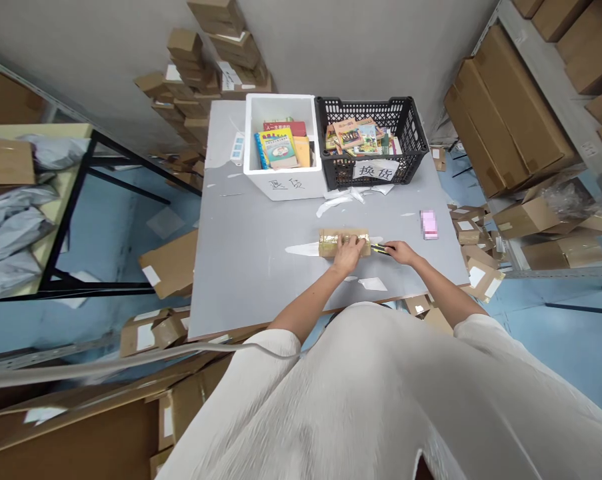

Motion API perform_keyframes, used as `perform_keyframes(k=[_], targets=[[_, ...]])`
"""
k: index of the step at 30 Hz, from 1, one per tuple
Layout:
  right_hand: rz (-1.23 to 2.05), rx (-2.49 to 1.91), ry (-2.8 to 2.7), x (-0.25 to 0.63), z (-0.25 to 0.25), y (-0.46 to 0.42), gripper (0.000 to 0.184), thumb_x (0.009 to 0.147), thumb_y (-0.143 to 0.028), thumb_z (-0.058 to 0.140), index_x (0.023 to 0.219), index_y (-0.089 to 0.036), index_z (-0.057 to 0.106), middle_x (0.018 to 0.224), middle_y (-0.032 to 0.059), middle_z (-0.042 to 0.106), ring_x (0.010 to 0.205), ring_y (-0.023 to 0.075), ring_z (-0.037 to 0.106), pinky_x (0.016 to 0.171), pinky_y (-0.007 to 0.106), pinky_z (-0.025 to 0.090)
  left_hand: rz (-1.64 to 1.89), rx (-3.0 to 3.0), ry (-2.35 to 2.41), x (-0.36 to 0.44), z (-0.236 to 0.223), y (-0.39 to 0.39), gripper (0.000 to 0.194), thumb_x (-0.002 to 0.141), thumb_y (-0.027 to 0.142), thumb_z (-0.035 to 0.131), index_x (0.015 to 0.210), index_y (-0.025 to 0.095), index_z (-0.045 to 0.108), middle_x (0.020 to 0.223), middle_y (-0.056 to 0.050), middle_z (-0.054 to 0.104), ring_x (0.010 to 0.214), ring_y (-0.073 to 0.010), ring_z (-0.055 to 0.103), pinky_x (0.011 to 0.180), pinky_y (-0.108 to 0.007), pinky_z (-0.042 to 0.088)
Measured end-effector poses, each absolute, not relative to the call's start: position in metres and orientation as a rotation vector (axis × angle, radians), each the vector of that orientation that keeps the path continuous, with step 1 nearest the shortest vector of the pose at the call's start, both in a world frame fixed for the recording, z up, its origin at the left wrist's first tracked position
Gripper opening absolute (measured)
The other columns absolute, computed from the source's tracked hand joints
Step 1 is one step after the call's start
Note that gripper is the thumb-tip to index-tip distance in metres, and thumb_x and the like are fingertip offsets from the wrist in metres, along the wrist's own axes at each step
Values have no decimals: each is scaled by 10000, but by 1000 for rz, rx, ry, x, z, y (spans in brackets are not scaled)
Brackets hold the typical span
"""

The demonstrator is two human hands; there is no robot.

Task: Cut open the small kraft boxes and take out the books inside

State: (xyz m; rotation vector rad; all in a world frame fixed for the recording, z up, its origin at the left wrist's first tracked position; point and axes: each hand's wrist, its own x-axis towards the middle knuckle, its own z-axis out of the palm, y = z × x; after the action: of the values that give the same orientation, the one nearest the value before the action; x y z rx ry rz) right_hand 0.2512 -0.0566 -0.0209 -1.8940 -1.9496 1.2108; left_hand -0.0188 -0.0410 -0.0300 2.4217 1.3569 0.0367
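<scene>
A small cardboard box (329, 245) with shiny tape along its top lies on the grey table (245, 260). My left hand (348, 252) rests on top of the box, fingers stretched out over the tape. In my right hand (401, 252) is a black and yellow utility knife (379, 248), its front end at the right end of the box. Whether the blade cuts into the box is too small to tell. White paper scraps (373, 284) lie around the box, and one strip (302, 249) sticks out at its left.
At the table's back stand a white foam box (285, 185) and a black plastic crate (411, 137), both with books inside. A pink blurred item (429, 225) lies at the right. Cardboard boxes (173, 263) surround the table, and a shelf rack (545, 270) stands at right.
</scene>
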Motion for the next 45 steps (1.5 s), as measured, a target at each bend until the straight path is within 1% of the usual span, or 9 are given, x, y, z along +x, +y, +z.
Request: perform_keyframes(k=[4, 8, 14, 17, 20, 26, 31, 35, 45], targets=[[1260, -1987, -1740, 267, -18, -68, 302, 1069, -412, 579, 1179, -214, 779, 936, 52, 825, 812, 220, 716, 743, 298, 555, 175, 2434, 1301, -23, -35, -43, 593, 997, 213, 673, 1577, 219, 549, 1591, -203, 594, 1416, -368, 664, 1391, -597, 268], [1361, -1955, -1505, 274, -13, -77, 347, 1068, -539, 605, 1258, -256, 670, 963, 27, 819, 733, 193, 714, 617, 270, 523, 374, 2345, 1333, -26, -40, -37, 650, 1074, 266, 518, 1709, 160, 424, 1716, -233, 508, 1550, -375, 556, 1302, -546, 432], [1197, -1884, -1644, 266, -7, -78, 436, 1133, -578, 465, 1317, -259, 697, 978, 40, 827, 846, 221, 744, 823, 345, 607, 394, 2271, 1484, -23, -43, -15, 693, 1025, 146, 476, 1717, 165, 441, 1695, -213, 554, 1551, -377, 541, 1322, -568, 391], [1058, -1817, -1861, 261, -3, -78, 459, 1152, -506, 445, 1405, -253, 731, 1182, 85, 833, 1079, 267, 760, 1007, 408, 598, 337, 2260, 1512, -23, -43, -11, 694, 1015, 144, 489, 1707, 160, 457, 1663, -214, 585, 1553, -383, 528, 1321, -570, 377], [902, -1784, -2094, 256, 0, -80, 430, 1127, -437, 559, 1463, -255, 756, 1295, 118, 800, 1261, 305, 711, 1121, 421, 549, 284, 2275, 1485, -25, -41, -11, 684, 1012, 165, 506, 1695, 166, 478, 1628, -216, 610, 1549, -389, 521, 1324, -578, 359], [806, -1873, -2334, 251, 1, -81, 494, 1097, -341, 653, 1583, -275, 713, 1303, 133, 740, 1206, 298, 687, 1045, 378, 530, 215, 2351, 1400, -23, -30, -11, 724, 964, 146, 548, 1683, 224, 511, 1606, -194, 623, 1544, -377, 510, 1353, -574, 306], [741, -1879, -2384, 250, -2, -79, 507, 1096, -351, 666, 1597, -281, 708, 1287, 135, 724, 1212, 304, 671, 1067, 390, 513, 178, 2371, 1387, -16, -25, -11, 781, 922, 129, 584, 1691, 238, 505, 1594, -193, 629, 1520, -385, 521, 1342, -577, 313], [740, -1915, -2335, 248, -5, -80, 506, 1116, -379, 646, 1613, -292, 696, 1274, 132, 719, 1185, 299, 676, 1045, 380, 525, 184, 2377, 1410, -14, -29, -13, 708, 969, 118, 511, 1670, 222, 525, 1597, -196, 632, 1536, -367, 527, 1343, -552, 321], [680, -1954, -2233, 235, -21, -89, 509, 1138, -413, 582, 1622, -287, 678, 1329, 146, 708, 1192, 315, 648, 1035, 388, 536, 260, 2320, 1427, -14, -45, -21, 697, 1072, 180, 369, 1767, 162, 419, 1741, -215, 553, 1671, -349, 448, 1394, -570, 249]])
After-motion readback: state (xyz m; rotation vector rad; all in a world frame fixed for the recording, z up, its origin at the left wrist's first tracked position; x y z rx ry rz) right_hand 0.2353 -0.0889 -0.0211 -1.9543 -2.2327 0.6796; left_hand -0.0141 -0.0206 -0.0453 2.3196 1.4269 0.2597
